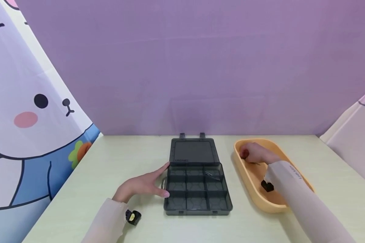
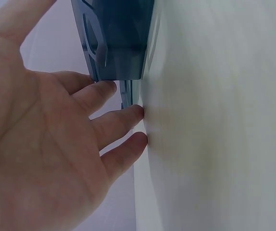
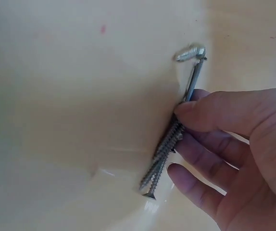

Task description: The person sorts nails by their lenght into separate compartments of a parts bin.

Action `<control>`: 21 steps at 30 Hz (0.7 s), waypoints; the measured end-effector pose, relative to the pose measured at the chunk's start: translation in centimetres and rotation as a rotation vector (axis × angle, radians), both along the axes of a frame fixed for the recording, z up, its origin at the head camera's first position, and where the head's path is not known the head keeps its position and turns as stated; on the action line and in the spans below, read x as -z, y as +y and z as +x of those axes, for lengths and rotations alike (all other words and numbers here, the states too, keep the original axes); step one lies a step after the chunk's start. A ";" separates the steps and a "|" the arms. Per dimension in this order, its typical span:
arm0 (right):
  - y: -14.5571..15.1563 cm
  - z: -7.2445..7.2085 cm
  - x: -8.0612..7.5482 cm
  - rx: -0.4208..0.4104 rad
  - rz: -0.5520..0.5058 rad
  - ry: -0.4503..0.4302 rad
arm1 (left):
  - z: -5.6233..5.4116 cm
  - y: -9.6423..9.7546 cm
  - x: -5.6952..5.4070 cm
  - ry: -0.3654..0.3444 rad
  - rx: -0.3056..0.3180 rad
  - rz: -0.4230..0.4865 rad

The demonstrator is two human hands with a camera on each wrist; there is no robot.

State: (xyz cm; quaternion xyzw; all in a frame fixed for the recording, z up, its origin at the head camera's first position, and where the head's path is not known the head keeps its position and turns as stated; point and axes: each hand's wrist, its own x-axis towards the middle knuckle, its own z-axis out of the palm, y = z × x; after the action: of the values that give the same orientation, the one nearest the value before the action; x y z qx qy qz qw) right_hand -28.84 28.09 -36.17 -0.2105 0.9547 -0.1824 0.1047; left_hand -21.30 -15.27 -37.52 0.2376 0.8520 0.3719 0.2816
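A dark translucent compartment box lies on the table with its lid folded back. My left hand touches its left side, thumb and fingers spread. In the left wrist view, fingertips of the left hand meet the box's end. A few thin metal screws lie in the right column of the box, towards the back. Inside the orange tray, my right hand is at the far left. In the right wrist view, the right hand pinches long screws between thumb and fingers.
A shorter screw lies against the heads of the long ones. The tray stands right of the box, its raised wall between them. A purple cloth hangs behind the table, and a cartoon-print cloth hangs at the left.
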 end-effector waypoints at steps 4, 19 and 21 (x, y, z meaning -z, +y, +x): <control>0.2 0.0 0.2 0.007 -0.006 0.000 | 0.0 0.1 0.0 -0.003 0.002 0.003; 0.3 0.0 0.2 0.072 -0.003 -0.071 | -0.2 0.1 0.0 -0.001 -0.006 0.001; 0.3 0.0 0.2 0.069 -0.004 -0.062 | -0.2 0.0 0.0 0.000 -0.005 -0.001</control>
State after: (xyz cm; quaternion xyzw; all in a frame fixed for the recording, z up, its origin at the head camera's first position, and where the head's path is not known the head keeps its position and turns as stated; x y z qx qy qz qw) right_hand -28.89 28.40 -36.41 -0.1721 0.9573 -0.1943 0.1277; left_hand -21.48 -15.27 -37.49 0.2351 0.8528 0.3722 0.2809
